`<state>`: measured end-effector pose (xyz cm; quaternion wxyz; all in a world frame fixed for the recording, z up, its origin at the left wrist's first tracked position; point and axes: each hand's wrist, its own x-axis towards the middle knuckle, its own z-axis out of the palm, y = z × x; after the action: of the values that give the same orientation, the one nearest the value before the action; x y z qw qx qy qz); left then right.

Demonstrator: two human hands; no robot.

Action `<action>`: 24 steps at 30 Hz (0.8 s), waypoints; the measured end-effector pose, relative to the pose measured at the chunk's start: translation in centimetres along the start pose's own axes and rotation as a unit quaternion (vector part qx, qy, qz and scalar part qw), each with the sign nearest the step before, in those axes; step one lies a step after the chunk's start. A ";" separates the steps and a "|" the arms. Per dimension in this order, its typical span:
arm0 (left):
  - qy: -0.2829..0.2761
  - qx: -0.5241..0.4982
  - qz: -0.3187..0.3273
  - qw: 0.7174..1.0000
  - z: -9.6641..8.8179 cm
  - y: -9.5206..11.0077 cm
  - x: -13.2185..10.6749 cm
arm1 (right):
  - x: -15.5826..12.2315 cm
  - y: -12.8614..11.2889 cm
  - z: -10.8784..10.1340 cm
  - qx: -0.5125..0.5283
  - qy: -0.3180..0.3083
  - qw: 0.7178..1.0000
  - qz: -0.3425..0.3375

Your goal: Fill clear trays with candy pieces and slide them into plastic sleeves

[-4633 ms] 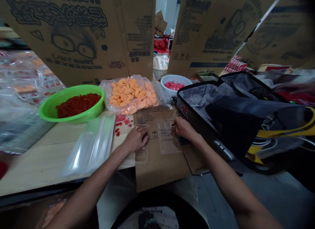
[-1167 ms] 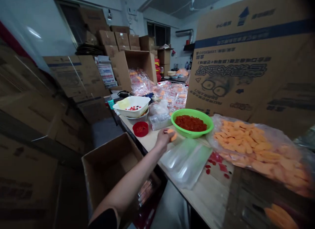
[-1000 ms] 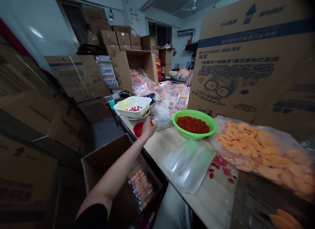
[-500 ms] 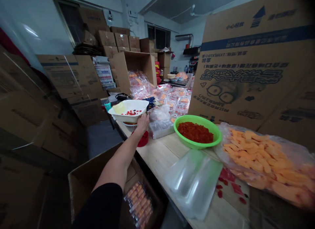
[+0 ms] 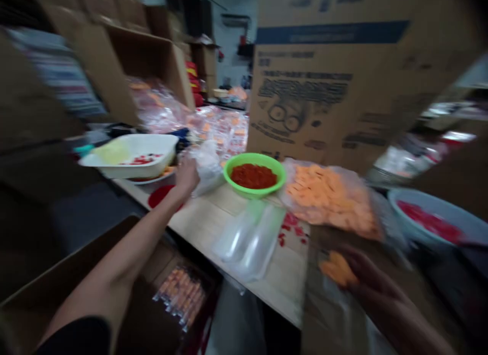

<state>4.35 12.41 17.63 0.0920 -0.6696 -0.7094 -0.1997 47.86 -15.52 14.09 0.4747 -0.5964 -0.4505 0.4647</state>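
Pinching orange pieces (image 5: 337, 269) at four o'clock while blur hid the far fingers

At seven to eight o'clock an open carton (image 5: 91, 243) was cut off by the frame; clear-wrapped orange packs (image 5: 181, 294) lay at seven. At nine o'clock sat a white tray (image 5: 129, 171), red bits in it, covering much of the dish (image 5: 150, 180) below. Just under nine, the left forearm crossed a red bowl (image 5: 158, 196), hiding its right part.

The left hand (image 5: 187, 174) was just right of the tray's end, smeared by motion. Whether its fingers were spread or pressed together, touched the tray or held anything, I could not tell. Crumpled clear plastic (image 5: 208, 164) lay beside it.

At the centre stood a green bowl (image 5: 252, 193) of dark red pieces. Toward six o'clock lay clear sleeves (image 5: 247, 243), with red scraps (image 5: 292, 220) between four and five. A tall cardboard panel (image 5: 330, 55), its print too blurred to read, blocked the background around one.

At three o'clock a clear bag (image 5: 345, 174) held more orange slices. The right hand (image 5: 371, 273), at four, gripped the orange pieces between thumb and fingers above brown cardboard (image 5: 324, 309); dimness obscured its outline. A pale blue bowl (image 5: 470, 212), past three, ran partly into shadow.
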 end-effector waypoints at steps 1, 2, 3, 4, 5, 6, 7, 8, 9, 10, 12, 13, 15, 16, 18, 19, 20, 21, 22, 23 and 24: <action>0.018 -0.105 0.020 0.994 -0.2 2.5 -1.1 | -0.1 -0.7 0.6 0.049 0.004 0.999 -0.005; -0.004 -0.227 0.033 0.973 -0.5 5.4 -2.5 | 0.2 -1.3 1.3 0.079 0.013 0.996 -0.024; -0.060 -0.354 0.040 0.932 -0.8 8.4 -4.3 | 0.8 -1.7 1.8 0.106 0.020 0.993 -0.044; -0.142 -0.467 0.053 0.871 -1.2 11.4 -6.5 | 1.7 -2.0 2.3 0.131 0.024 0.989 -0.066; -0.227 -0.548 0.061 0.803 -1.7 14.3 -9.0 | 2.5 -2.1 2.6 0.151 0.022 0.985 -0.083; -0.304 -0.596 0.062 0.740 -2.0 17.0 -11.5 | 3.2 -2.1 2.7 0.159 0.011 0.983 -0.092; -0.367 -0.625 0.061 0.686 -2.3 19.6 -13.9 | 3.6 -2.0 2.7 0.158 0.004 0.982 -0.101; -0.410 -0.645 0.059 0.643 -2.3 21.8 -15.9 | 3.8 -1.8 2.6 0.147 0.001 0.983 -0.112; -0.431 -0.658 0.053 0.615 -2.2 23.7 -17.6 | 3.8 -1.6 2.4 0.129 0.004 0.984 -0.122; -0.439 -0.671 0.044 0.597 -1.9 25.4 -18.8 | 3.7 -1.4 2.0 0.108 0.012 0.985 -0.132; -0.434 -0.692 0.015 0.577 -1.1 27.7 -20.1 | 3.0 -1.0 1.0 0.085 0.026 0.986 -0.140; -0.433 -0.701 -0.004 0.567 -0.8 28.4 -20.3 | 2.6 -0.7 0.3 0.090 0.028 0.986 -0.136; -0.446 -0.710 -0.036 0.543 -0.4 29.4 -20.4 | 1.9 -0.3 -1.0 0.128 0.029 0.984 -0.122; -0.457 -0.712 -0.043 0.530 -0.4 29.7 -20.5 | 1.6 0.0 -1.6 0.152 0.033 0.981 -0.116; -0.467 -0.718 -0.045 0.514 -0.4 30.2 -20.8 | 1.0 0.4 -2.6 0.185 0.042 0.976 -0.102; -0.467 -0.721 -0.040 0.511 -0.5 30.3 -21.0 | 0.8 0.6 -2.9 0.193 0.042 0.976 -0.092; -0.465 -0.724 -0.033 0.509 -0.5 30.5 -21.3 | 0.7 0.7 -3.1 0.197 0.037 0.976 -0.081; -0.463 -0.725 -0.027 0.509 -0.5 30.6 -21.5 | 0.6 0.9 -3.3 0.196 0.030 0.978 -0.071; -0.467 -0.723 -0.020 0.509 -0.4 30.7 -21.7 | 0.5 1.0 -3.4 0.192 0.024 0.979 -0.063; -0.478 -0.717 -0.013 0.507 -0.3 30.8 -21.8 | 0.5 1.1 -3.4 0.188 0.024 0.980 -0.061; -0.495 -0.709 -0.005 0.503 -0.2 30.9 -21.9 | 0.5 1.2 -3.5 0.183 0.030 0.981 -0.065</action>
<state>36.75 -6.93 14.04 -0.7805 -0.4967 -0.2641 -0.2726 51.46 -15.67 13.23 0.6185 -0.4827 -0.3812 0.4889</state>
